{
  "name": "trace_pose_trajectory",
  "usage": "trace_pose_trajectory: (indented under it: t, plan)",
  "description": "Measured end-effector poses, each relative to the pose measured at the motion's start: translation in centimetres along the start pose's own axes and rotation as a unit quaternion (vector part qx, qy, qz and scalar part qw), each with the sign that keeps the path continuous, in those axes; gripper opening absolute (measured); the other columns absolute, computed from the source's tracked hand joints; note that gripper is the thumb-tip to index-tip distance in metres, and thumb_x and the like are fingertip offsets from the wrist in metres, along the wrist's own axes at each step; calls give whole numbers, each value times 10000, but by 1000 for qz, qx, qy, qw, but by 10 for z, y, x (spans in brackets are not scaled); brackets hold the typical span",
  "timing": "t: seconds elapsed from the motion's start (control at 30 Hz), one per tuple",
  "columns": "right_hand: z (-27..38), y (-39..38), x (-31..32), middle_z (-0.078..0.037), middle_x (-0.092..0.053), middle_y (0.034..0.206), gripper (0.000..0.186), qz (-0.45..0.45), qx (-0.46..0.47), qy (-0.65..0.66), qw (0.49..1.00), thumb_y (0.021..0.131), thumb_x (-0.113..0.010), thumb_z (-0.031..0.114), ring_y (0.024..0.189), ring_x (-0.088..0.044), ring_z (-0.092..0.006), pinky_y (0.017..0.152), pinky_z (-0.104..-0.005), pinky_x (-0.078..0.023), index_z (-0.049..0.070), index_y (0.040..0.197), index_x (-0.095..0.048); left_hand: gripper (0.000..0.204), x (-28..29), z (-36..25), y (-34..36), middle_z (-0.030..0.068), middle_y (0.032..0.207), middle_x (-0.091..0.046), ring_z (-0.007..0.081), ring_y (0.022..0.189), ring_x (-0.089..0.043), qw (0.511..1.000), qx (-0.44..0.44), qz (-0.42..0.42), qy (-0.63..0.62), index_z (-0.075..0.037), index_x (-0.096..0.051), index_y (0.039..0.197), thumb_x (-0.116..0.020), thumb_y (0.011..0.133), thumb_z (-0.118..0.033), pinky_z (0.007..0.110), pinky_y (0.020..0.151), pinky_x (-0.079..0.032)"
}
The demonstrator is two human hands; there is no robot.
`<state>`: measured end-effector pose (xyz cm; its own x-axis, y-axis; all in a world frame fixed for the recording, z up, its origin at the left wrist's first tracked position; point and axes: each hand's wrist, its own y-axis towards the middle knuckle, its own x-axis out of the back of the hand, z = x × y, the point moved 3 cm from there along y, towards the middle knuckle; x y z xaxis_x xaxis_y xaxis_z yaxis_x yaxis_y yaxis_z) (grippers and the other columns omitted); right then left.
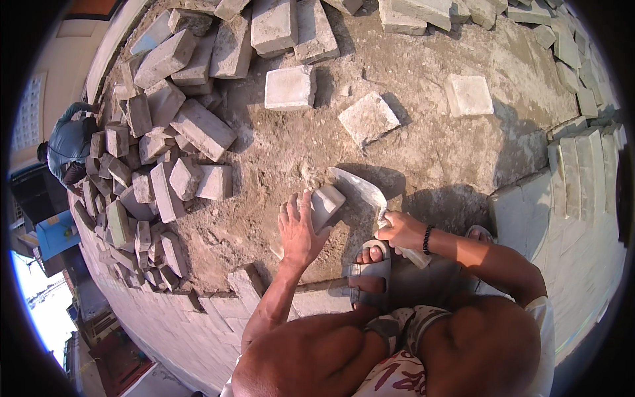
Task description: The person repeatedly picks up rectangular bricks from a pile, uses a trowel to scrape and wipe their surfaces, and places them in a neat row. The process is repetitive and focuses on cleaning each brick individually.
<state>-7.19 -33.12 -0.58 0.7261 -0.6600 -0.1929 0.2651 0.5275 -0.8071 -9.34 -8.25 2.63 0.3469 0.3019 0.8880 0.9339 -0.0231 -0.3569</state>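
Observation:
My left hand point(299, 231) is around the near left side of a small grey brick piece point(326, 205), thumb at its near edge and fingers along its left side. The fingers' contact with it is partly hidden. In my right hand point(403, 231) is the handle of a trowel point(360, 189), its metal blade pointing away and to the left. The blade's tip is just beyond the brick piece, over the sandy ground point(423, 126). A dark shadow falls to the right of the blade.
Loose bricks point(175, 126) are heaped at the left. Single bricks point(290, 88) lie farther ahead, with more piled point(410, 16) at the far edge. A block wall point(304, 301) runs beneath my sandalled foot point(369, 271). Another person point(69, 142) bends beside the left heap.

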Motion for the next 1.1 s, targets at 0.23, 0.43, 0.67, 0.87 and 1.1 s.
trace_pose_trajectory:
  t: [0.23, 0.43, 0.67, 0.87, 1.1]
  plan:
    - [-14, -21, -6, -100, -625, 727, 538, -76, 3, 90, 993, 901, -626, 264, 530, -602, -158, 493, -332, -493, -109, 1253, -465, 893, 1, 34, 7, 193, 1174, -603, 373, 1046, -611, 994, 76, 33, -66, -13, -375, 1426, -832, 697, -252, 471, 919, -497]
    - [-13, -40, 19, -153, -618, 725, 392, -246, 230, -93, 937, 878, -658, 290, 610, -628, -242, 587, -374, -503, -16, 1107, -569, 651, 22, 66, 10, 168, 1059, -660, 263, 980, -670, 731, 169, -17, -661, 48, -469, 1293, -761, 766, -200, 397, 843, -574]
    - [16, -61, -5, -157, -640, 777, 279, -175, 430, -354, 812, 862, -651, 268, 733, -669, -346, 635, -420, -535, 20, 988, -622, 569, 13, 32, 11, 131, 1111, -670, 303, 965, -666, 440, 180, -23, -879, -44, -564, 1267, -681, 845, -406, 451, 880, -542]
    - [68, -24, 48, -238, -657, 782, 263, -228, 264, -392, 851, 835, -628, 202, 744, -653, -431, 669, -499, -525, -23, 960, -580, 606, -9, 20, -3, 133, 1147, -667, 312, 955, -663, 410, 179, 12, -894, -43, -572, 1261, -683, 826, -451, 455, 850, -546]
    - [59, -70, 39, -207, -661, 752, 276, -202, 341, -300, 867, 815, -662, 197, 711, -660, -398, 610, -474, -524, 6, 1000, -585, 552, -19, 9, -5, 141, 1132, -667, 312, 969, -656, 363, 188, 22, -912, -52, -576, 1254, -667, 856, -423, 458, 852, -540]
